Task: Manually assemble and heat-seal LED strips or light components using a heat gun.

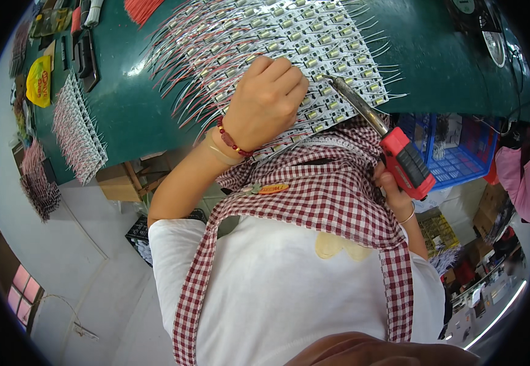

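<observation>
A large panel of small white circuit boards (301, 46) lies on the green table, with red and white wires fanning from its left side and pale wires from its right. My left hand (268, 97) rests over the panel's lower middle, its fingers curled closed; whatever they pinch is hidden beneath the knuckles. In my right hand (394, 188) is a soldering iron (406, 160) with a red and black handle. Its metal tip points up and left, over the boards just right of my left hand. Whether the tip touches a board I cannot tell.
Wired board strips (77, 125) lie at the table's left, near a yellow packet (39, 82) and black-handled tools (85, 58). Red wires (143, 9) lie at the far edge. A blue crate (460, 161) stands below the table at right. A dark cable (524, 73) hangs far right.
</observation>
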{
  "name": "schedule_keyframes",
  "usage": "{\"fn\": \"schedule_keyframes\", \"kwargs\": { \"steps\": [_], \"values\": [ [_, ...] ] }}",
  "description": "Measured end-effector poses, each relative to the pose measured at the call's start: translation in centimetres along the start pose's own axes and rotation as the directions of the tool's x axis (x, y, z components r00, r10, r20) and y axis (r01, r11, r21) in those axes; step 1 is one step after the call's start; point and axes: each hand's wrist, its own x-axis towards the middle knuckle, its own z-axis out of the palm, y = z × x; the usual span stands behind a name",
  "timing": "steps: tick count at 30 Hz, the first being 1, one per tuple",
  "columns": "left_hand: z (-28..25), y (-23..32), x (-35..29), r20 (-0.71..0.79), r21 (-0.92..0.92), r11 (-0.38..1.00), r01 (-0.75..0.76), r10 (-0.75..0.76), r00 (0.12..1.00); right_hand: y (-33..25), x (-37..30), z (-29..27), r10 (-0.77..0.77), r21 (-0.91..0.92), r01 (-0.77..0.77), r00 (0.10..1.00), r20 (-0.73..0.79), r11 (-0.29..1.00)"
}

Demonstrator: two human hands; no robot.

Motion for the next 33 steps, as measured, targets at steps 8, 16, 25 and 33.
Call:
{"fn": "schedule_keyframes", "kwargs": {
  "steps": [8, 16, 25, 33],
  "values": [
    [0.0, 1.3, -0.8, -0.078, -0.036, 0.999, -0.002, -0.001, 0.997, 0.4, -1.1, -0.1, 0.009, 0.028, -0.009, 1.0, 0.011, 1.0],
    [1.3, 1.5, -1.6, -0.06, -0.061, 0.997, 0.038, -0.042, 0.997, 0.2, -1.1, 0.3, -0.018, -0.083, 0.023, 0.998, 0.063, 0.996],
    [1.2, 1.8, -1.5, -0.034, -0.054, 0.998, 0.038, -0.04, 0.999, 0.1, -1.3, 0.1, -0.028, -0.159, 0.033, 0.999, 0.038, 0.987],
    [0.9, 1.7, -1.4, 0.011, -0.023, 0.999, 0.037, -0.036, 0.999, 0.3, -1.2, 0.1, -0.052, -0.18, 0.058, 0.998, 0.04, 0.982]
  ]
}}
